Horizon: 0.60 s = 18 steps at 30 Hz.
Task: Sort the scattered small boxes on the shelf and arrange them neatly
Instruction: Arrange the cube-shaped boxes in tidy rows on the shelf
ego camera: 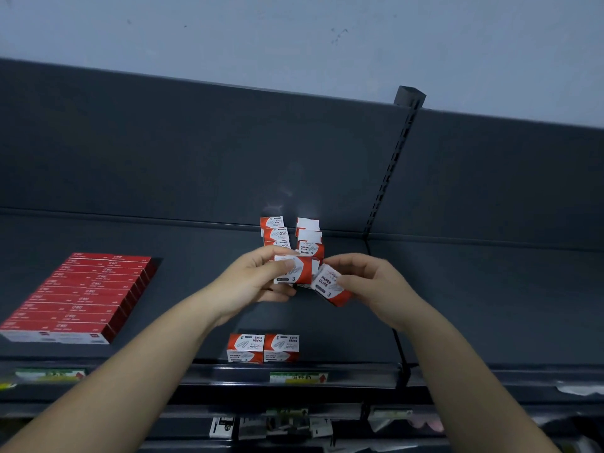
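At frame centre the left hand (258, 279) pinches a red-and-white box (299, 269) marked "3", thumb on its face. The right hand (369, 286) grips a second box (328, 284) reading "PAPER CLIPS 3", touching the first. Just above, two short rows of boxes (274, 231) reach the back of the dark shelf (457, 289). A front pair (263, 347), print upside down, sits lower centre; red flat packs (81, 295) fill the left

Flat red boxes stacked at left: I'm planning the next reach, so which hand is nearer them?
Left. The left hand, gripping a paper clip box, is right of the flat red boxes; the right hand, holding a second box, lies farther right.
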Tool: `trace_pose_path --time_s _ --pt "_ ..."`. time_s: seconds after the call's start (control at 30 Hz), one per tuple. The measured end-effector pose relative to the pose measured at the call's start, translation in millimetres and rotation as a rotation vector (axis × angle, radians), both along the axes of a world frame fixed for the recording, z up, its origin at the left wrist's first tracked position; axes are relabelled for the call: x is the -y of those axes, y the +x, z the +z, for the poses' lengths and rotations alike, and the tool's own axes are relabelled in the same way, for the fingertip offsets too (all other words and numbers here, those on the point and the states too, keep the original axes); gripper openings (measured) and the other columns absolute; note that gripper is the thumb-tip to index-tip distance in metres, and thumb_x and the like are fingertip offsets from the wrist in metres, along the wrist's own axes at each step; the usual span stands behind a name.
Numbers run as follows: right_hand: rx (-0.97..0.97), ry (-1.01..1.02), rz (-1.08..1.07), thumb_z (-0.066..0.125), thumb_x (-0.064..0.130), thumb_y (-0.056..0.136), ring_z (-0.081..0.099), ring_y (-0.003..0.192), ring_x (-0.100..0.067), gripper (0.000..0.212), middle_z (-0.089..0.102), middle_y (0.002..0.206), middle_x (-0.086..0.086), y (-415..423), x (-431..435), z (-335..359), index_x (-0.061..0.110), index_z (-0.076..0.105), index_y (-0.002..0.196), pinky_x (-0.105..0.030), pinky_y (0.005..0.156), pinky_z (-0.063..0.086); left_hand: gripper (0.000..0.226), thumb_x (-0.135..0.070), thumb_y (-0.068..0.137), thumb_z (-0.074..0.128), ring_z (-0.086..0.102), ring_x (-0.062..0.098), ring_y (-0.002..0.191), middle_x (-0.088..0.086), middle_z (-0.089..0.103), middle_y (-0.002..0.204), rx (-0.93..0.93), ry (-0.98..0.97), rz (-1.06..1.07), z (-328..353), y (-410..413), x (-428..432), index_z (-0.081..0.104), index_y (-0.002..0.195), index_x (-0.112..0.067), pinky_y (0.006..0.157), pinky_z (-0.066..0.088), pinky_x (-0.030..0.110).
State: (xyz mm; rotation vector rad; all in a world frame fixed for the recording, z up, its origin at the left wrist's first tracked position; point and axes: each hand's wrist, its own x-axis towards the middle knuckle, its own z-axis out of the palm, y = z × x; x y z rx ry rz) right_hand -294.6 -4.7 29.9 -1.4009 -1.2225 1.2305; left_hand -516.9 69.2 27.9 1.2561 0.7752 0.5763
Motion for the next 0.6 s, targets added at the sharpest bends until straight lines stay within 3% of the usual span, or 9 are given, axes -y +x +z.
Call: trace_pose_path --time_s 0.13,0.43,0.6 --pt "-0.041 0.028 -0.004 0.062 0.005 0.094 0.07 0.102 -0.019 0.024 0.075 0.111 -0.005 -3.8 -0.8 3.0 0.017 0.075 0.109 -0.027 0.083 0.054 0.027 -0.024 0.097 0.055 0.071 0.03 0.098 0.012 0.073 0.11 -0.011 0.012 -0.088 0.3 2.9 5.3 0.06 0.123 -0.02 0.084 0.058 0.033" --pt "-0.084 0.142 -0.134 0.067 0.008 0.089 0.069 0.104 -0.035 0.018 0.074 0.108 -0.012 -6.0 -1.6 2.0 0.007 0.072 0.107 -0.05 0.092 0.055 0.032 -0.029 0.097 0.05 0.07 0.033 0.102 0.015 0.072 0.113 0.117 -0.137 -0.051 2.9 7.2 8.3 0.059 0.123 -0.012 0.085 0.058 0.034" --pt "-0.126 0.16 -0.156 0.073 0.02 0.077 0.07 0.099 -0.029 0.03 0.075 0.106 -0.012 -10.2 -1.0 0.7 0.007 0.071 0.104 -0.035 0.084 0.058 0.036 -0.027 0.105 0.036 0.068 0.038 0.105 0.02 0.069 0.117 0.199 -0.264 -0.008 5.2 5.0 5.9 0.058 0.127 -0.008 0.083 0.06 0.035"
